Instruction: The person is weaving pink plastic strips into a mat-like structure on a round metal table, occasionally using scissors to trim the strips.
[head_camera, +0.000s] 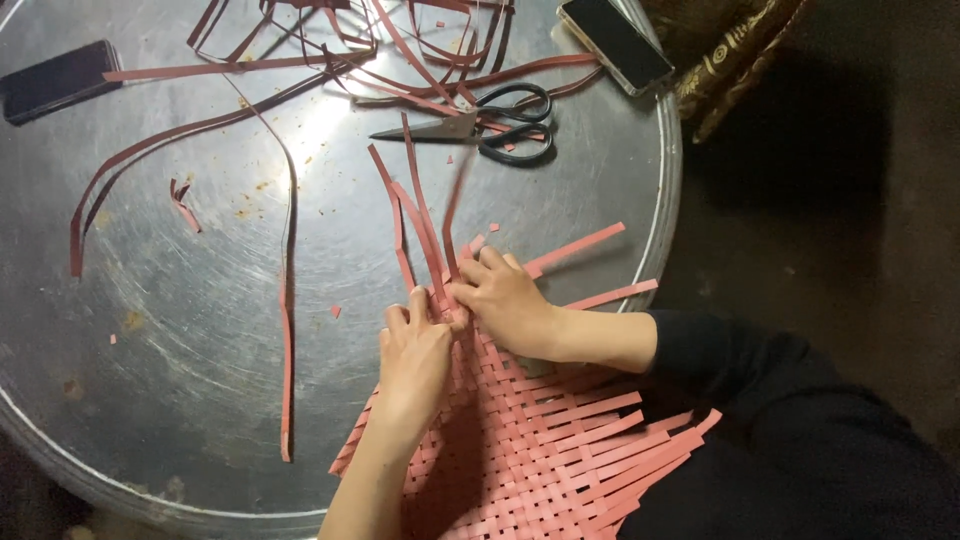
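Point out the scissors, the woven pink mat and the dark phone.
scissors (500, 125): head view, where blades meet handles.
woven pink mat (540, 440): head view, middle of weave.
dark phone (55, 80): head view, screen centre.

From my end both hands are bunched close together, knuckles up. My left hand comes up from the bottom edge, fingers curled in a pinch. My right hand reaches in from the right, dark sleeve pushed back, fingertips touching the left.
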